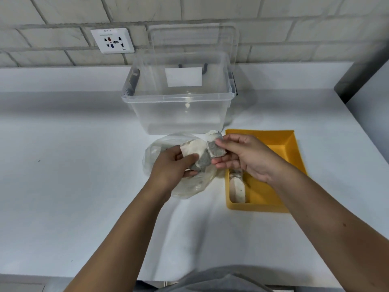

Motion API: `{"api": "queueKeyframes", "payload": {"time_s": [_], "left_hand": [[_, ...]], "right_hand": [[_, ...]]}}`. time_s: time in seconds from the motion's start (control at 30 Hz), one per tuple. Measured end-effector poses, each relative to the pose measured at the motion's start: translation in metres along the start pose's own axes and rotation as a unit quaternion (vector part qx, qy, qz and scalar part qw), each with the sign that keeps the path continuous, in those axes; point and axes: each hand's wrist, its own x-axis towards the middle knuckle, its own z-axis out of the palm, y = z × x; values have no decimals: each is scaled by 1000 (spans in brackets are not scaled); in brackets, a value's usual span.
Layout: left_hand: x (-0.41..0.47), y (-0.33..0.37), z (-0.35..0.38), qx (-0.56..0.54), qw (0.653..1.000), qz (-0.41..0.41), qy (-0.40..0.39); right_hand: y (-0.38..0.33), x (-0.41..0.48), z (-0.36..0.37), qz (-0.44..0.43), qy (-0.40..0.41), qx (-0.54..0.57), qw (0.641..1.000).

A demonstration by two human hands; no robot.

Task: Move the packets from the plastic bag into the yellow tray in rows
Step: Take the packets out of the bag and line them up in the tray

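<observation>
While yellow tray (290,148) holds just a short row of placed packets (236,186) along its left wall, plastic bag (189,186) beside it looks not yet empty; task judged early. Left hand (170,165) grips a clump (193,148) over bag; right hand (248,157) pinches one packet (216,147) b/w thumb & fingers.

A yellow tray (291,148) is seen at 3 o'clock; white-and-grey packets (202,153), a clear bag (189,186) and a white worktop (73,165) are shown.
</observation>
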Motion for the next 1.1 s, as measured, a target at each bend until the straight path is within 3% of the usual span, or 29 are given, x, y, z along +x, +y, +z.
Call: {"api": "queueKeyframes", "payload": {"time_s": [0.1, 0.17, 0.23, 0.47, 0.6, 1.1], "left_hand": [[0, 2, 4, 5, 1000, 2, -3], [2, 4, 9, 10, 1000, 0, -3], [4, 3, 14, 13, 1000, 1, -7], [11, -4, 23, 22, 999, 11, -22], [10, -2, 25, 14, 999, 10, -30], [10, -2, 30, -4, 1000, -7, -26]], "right_hand": [[-6, -10, -23, -75, 103, -114, 985], [-4, -13, -48, -115, 186, -227, 949], [2, -13, -71, -115, 215, -288, 926], [33, -1, -104, -19, 159, -401, 902], [40, 15, -105, -31, 178, -442, 879], [47, 39, -109, -66, 217, -429, 875]]}}
